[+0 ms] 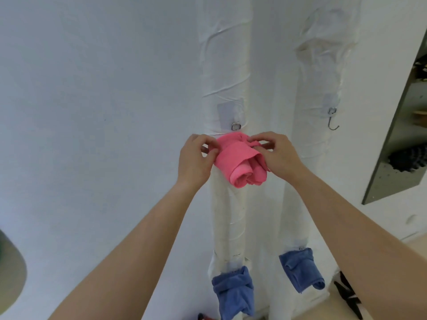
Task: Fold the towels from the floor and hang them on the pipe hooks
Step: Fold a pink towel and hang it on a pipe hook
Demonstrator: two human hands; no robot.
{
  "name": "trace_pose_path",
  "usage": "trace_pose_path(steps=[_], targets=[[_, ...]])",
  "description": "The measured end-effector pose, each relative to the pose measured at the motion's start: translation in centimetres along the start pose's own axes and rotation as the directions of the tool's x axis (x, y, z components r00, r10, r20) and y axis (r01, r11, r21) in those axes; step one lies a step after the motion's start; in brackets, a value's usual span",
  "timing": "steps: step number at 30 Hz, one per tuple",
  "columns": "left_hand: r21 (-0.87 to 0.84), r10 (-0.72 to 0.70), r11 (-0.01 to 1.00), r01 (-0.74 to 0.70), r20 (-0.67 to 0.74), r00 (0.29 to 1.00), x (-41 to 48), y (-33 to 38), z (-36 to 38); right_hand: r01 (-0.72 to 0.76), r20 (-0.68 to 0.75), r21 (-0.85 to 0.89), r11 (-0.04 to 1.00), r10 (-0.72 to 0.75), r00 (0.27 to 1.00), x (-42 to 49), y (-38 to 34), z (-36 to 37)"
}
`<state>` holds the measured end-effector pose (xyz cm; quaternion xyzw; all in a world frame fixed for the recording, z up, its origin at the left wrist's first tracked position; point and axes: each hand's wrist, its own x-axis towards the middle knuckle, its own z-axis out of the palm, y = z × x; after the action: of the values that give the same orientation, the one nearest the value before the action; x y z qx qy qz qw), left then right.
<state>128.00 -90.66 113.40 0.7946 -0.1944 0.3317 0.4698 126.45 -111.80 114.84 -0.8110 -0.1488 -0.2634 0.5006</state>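
Two white-wrapped pipes run up the wall, the left pipe [227, 65] straight ahead of both hands and the right pipe [323, 65] beyond the right hand. Far below the hands, a rolled blue towel [233, 294] hangs low on the left pipe and a second blue towel [300, 269] hangs low on the right pipe, so two hangings look done. The pink towel [240, 162] is folded and rolled into a bundle and sits between the two hands, against the left pipe. I judge its folding finished and its hanging under way, not yet settled.

The left hand [196, 158] has its fingers curled and pinches the bundle's left edge between thumb and fingertips. The right hand [279, 155] is also curled, pinching the top fold at the bundle's right side. Neither hand is spread, and both grip cloth.

Just above the hands, the upper hook [236, 126] on the left pipe shows only its metal clasp. Its lower end is hidden behind the towel, so I cannot tell whether the cloth has caught on it. Up and to the right of the right hand, the bare hook [332, 121] on the right pipe carries nothing, which suggests at least one more towel is left. A red scrap [203, 317] shows far below the left hand, but what it is cannot be made out.
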Motion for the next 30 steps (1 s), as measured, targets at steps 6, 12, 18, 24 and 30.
trace_pose_path(steps=[6,12,18,24,30], targets=[[0.096,-0.003,0.995,-0.017,0.206,0.979,-0.5,1.7,-0.2,-0.060,0.313,0.080,0.995,0.032,0.949,-0.3,-0.3,-1.6],[0.197,0.074,0.970,-0.140,0.305,0.949,-0.5,0.3,0.1,0.048,0.255,-0.067,0.997,-0.029,0.967,0.5,1.6,-0.2],[0.262,0.096,0.951,-0.166,0.262,0.960,-0.9,-0.1,0.6,0.059,0.148,-0.118,0.991,-0.042,0.988,-0.2,2.2,1.5],[0.474,0.251,0.816,-0.331,0.224,0.942,-0.4,0.8,0.5,0.128,0.170,-0.362,0.923,-0.070,0.983,0.0,0.4,1.1],[0.349,0.205,0.894,-0.280,0.236,0.950,-0.8,0.9,1.1,0.110,0.073,-0.438,0.892,-0.087,0.994,-0.8,-0.3,2.1]])
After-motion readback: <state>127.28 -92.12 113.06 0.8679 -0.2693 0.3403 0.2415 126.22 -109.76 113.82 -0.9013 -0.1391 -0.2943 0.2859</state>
